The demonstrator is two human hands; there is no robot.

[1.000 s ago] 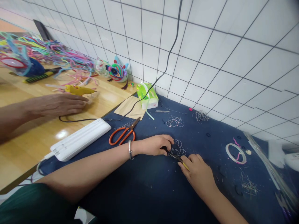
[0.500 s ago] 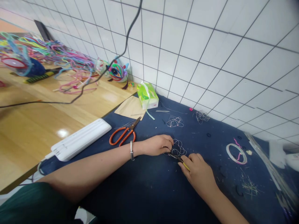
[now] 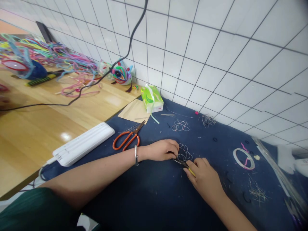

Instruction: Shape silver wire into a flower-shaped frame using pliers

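Note:
My left hand (image 3: 163,149) is closed on the near-left side of a looped piece of thin silvery wire (image 3: 185,152), pinching it between thumb and fingers. In my right hand (image 3: 204,175) is a pair of pliers (image 3: 183,163) with yellow handles, partly hidden by the fingers. The pliers' jaws point left and lie by my left fingertips, at the edge of the wire loops. Whether the jaws grip the wire is too small to tell. Both hands rest low over the dark blue mat (image 3: 149,192).
Orange-handled scissors (image 3: 127,138) lie beside my left wrist, near a white power strip (image 3: 84,143). Farther back are a tissue pack (image 3: 152,98), brown paper (image 3: 133,110) and another wire shape (image 3: 180,125). A white ring (image 3: 243,158) and wire scraps (image 3: 258,193) lie right. A black cable (image 3: 131,41) hangs in front.
Both hands stay almost in place. The pliers' tips have shifted very slightly beside my left fingertips, and the black cable at the left has moved a little.

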